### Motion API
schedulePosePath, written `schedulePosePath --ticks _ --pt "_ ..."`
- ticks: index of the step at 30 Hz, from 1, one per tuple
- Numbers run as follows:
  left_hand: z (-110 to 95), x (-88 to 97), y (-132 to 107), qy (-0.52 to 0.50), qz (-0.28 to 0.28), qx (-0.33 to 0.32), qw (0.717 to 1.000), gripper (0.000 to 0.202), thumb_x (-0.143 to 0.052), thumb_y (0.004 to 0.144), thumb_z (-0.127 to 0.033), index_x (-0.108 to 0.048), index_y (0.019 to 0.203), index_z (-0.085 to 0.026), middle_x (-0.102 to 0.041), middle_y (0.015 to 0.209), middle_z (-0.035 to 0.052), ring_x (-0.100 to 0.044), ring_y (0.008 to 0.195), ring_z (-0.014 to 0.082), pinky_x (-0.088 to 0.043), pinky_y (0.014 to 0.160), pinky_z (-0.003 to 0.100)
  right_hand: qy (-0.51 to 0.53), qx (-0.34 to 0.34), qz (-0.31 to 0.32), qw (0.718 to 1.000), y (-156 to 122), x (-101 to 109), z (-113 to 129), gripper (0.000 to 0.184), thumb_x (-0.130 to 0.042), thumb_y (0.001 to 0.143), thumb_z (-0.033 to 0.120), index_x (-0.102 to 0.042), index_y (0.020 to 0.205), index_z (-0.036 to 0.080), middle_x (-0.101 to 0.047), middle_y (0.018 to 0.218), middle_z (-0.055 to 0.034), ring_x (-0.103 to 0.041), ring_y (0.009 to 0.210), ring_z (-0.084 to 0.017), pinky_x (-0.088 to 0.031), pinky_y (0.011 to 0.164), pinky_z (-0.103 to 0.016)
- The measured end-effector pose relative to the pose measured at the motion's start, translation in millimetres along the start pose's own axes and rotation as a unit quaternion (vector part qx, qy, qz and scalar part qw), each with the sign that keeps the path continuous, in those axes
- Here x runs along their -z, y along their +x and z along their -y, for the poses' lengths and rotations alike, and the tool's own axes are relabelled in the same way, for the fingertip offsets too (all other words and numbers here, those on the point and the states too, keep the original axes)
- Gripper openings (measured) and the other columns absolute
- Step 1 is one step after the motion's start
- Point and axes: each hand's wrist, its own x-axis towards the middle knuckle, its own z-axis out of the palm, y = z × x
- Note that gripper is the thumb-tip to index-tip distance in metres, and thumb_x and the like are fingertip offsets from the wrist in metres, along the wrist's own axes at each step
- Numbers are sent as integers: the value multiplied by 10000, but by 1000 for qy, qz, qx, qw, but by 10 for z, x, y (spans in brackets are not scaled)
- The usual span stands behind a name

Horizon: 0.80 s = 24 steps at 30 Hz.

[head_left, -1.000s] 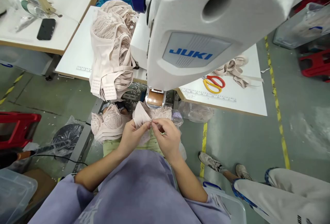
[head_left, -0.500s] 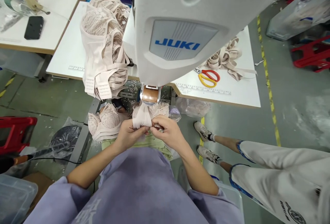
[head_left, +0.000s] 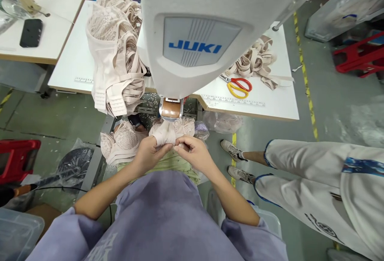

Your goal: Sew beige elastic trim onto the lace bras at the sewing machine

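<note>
Under the sewing machine (head_left: 192, 45), my left hand (head_left: 147, 157) and right hand (head_left: 195, 155) each close a pinching grip on the edge of the bra (head_left: 163, 133), which looks soft and limp.

Head view, sole camera: worn on the person's head, facing forward and steeply down over the chest. Fingers (head_left: 162, 148) of left hand (head_left: 148, 157) and right hand (head_left: 196, 155), pinching beige fabric piece (head_left: 163, 135), lie near, just below centre. Sewing machine head (head_left: 210, 33) looms closest, above the fingers; white table (head_left: 270, 107) beyond; another person's legs (head_left: 300, 173) rightward.
</note>
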Motion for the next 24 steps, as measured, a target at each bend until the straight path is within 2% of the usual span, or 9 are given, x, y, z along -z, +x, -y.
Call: schedulePosePath --ticks 3,7,11,14,16,19,22,24 --pt "-25 70 52 2 37 11 999 237 -554 915 -345 -637 800 -155 -581 690 -11 -509 656 133 -402 644 237 49 -25 8 998 8 88 -30 189 -555 884 316 -705 927 210 -674 856 -21 -568 709 -140 -424 658 -274" --pt "-86 129 115 -14 81 26 996 255 -548 915 -375 -570 771 -166 -502 635 -42 -453 616 116 -376 607 221 16 -28 -28 999 -21 126 -4 169 -583 867 297 -650 1002 220 -646 816 6 -497 636 -122 -380 615 -265" --pt "-139 127 116 0 107 24 994 298 -522 934 -388 -565 748 -158 -486 638 -43 -435 621 112 -361 606 220 -16 -34 -25 999 -69 94 58 152 -572 884 292 -499 1008 243 -522 692 66 -418 578 -111 -327 579 -251" --pt "-163 112 94 23 103 11 994 282 -514 939 -376 -624 832 -140 -522 695 -28 -442 662 119 -371 634 226 -41 -26 -11 999 -85 78 105 104 -548 888 268 -459 936 245 -431 641 82 -392 558 -111 -297 557 -246" --pt "-180 105 82 36 99 16 994 287 -513 940 -376 -638 852 -133 -526 701 -23 -439 664 119 -369 627 225 -49 -12 -7 999 -83 81 133 103 -543 881 250 -448 921 243 -448 657 76 -417 573 -114 -306 568 -246" --pt "-213 100 82 32 105 38 993 303 -529 927 -383 -625 788 -131 -489 645 -32 -411 619 107 -340 573 211 -73 8 5 997 -62 114 162 86 -537 887 250 -469 938 235 -451 642 76 -443 578 -119 -314 591 -251" --pt "-240 97 103 -2 105 59 993 338 -568 900 -394 -566 679 -139 -446 592 -41 -382 576 93 -310 534 202 -83 2 25 996 -13 174 160 143 -556 899 276 -541 1030 224 -564 695 58 -514 634 -123 -344 637 -253" --pt "-243 96 122 -32 101 73 992 366 -603 876 -407 -526 633 -143 -413 569 -49 -355 557 83 -288 517 199 -72 -6 46 996 27 216 144 152 -583 892 296 -607 1021 220 -633 776 38 -551 701 -126 -362 671 -250"
